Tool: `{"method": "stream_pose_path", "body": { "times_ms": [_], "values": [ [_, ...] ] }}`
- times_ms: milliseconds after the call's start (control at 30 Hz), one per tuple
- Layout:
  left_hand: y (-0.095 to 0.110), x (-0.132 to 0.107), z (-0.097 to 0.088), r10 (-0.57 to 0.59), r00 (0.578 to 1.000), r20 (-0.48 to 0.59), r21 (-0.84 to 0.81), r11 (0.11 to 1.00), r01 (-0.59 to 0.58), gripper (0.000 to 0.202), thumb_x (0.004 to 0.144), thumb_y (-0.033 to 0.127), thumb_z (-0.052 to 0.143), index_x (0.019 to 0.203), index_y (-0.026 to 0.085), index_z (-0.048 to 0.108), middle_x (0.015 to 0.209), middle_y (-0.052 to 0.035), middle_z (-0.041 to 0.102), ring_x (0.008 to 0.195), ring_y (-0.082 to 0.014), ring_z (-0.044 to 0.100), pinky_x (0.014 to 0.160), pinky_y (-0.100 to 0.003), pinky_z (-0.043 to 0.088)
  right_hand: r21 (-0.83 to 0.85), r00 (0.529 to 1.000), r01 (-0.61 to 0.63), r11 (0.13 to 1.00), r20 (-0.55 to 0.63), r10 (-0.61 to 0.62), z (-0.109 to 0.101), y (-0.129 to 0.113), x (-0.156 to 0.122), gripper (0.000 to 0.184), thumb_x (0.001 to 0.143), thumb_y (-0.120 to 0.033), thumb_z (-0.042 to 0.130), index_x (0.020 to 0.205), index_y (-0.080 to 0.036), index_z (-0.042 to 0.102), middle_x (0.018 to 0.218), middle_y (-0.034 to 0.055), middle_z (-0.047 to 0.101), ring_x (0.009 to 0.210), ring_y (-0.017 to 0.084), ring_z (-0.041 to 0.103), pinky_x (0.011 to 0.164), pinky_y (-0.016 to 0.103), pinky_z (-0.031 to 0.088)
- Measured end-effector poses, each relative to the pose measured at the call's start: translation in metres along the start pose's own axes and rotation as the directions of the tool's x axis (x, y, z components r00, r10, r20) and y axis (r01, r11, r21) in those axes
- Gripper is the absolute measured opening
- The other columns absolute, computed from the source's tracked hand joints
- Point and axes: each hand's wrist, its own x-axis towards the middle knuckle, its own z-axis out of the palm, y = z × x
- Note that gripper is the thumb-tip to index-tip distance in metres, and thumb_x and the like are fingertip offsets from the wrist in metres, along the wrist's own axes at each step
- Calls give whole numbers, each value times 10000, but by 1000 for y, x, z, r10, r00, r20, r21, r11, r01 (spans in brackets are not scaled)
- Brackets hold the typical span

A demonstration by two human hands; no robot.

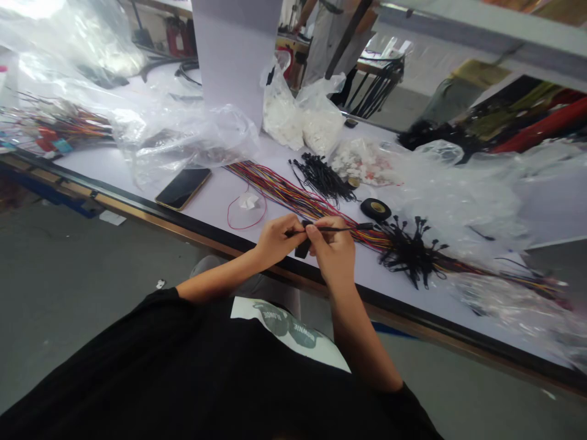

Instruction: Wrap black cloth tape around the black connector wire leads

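Fingers of your left hand (277,240) and right hand (335,247) are pinched narrow on a black cable (337,229), which runs across them above the near edge of the table (215,214). Between the hands a black strip (301,249) hangs down; its kind I cannot tell. To work well, hold the cable straight and pinch near the strip. Beyond, on the far side, are wires (293,194); farther right lies a tape roll (376,209).

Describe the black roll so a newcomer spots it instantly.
On the white table, find the long bundle of coloured wires. Beside it, between two piles of black cables, lies the roll: a solid black disc with a tan centre, unlike the stringy cables.
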Motion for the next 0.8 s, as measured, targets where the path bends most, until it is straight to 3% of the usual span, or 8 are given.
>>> {"method": "stream_pose_path", "body": {
  "times_ms": [100,233,333,400,500,600,667,800],
  "values": [
    [1,-5,2,-146,989,28,-256,955,149,244,698,219,692,725,170,455,588,70,526,507,-47,505,509,-187,386,-30,997,-38,999,-67,35,0,4,1,269,767,-492,606,764,-230,545,592,-35,593,569,167,596,590,299,438],
    [2,-7,-1,-389,917,85,-483,789,379,319,681,192,732,785,177,431,547,93,522,419,-34,492,436,-157,377,-159,994,102,982,-20,-106,-5,9,6,221,762,-439,613,701,-229,576,696,13,640,670,195,607,638,332,447],
    [0,-4,-5,-549,781,296,-536,582,612,194,809,270,638,758,141,502,537,38,564,436,-46,538,455,-152,439,-155,971,232,960,88,-220,-9,9,12,162,743,-360,634,656,-234,584,759,21,638,750,203,600,680,347,459],
    [-1,-1,-7,-593,672,444,-543,418,728,305,900,375,504,752,114,562,579,-14,607,464,-53,569,489,-157,486,-108,954,277,955,148,-260,-12,7,14,127,739,-323,641,656,-239,596,773,17,633,794,206,601,725,362,467],
    [-1,1,-9,-599,591,541,-566,260,782,432,935,447,397,801,98,613,638,-54,646,478,-63,582,492,-159,510,-33,945,282,959,179,-272,-15,3,15,120,755,-307,640,664,-239,602,773,10,638,822,200,607,785,380,470],
    [0,2,-11,-631,577,518,-605,207,769,250,916,298,491,816,108,619,638,-35,638,498,-59,584,495,-138,506,47,951,256,966,169,-260,-17,2,13,131,769,-298,638,667,-232,588,839,13,655,844,186,616,809,379,475],
    [0,1,-12,-646,600,472,-627,232,743,105,862,169,560,780,117,601,610,-10,609,498,-51,573,481,-123,485,43,956,260,965,128,-263,-18,2,11,131,752,-289,657,661,-229,584,875,16,651,874,184,614,824,373,471],
    [0,-4,-9,-508,792,340,-721,400,566,179,706,72,681,801,155,553,601,47,560,495,-41,547,414,-111,385,-3,985,165,986,43,-165,-16,2,8,147,720,-299,681,654,-223,575,753,-5,615,771,166,604,732,334,483]
  ]
}}
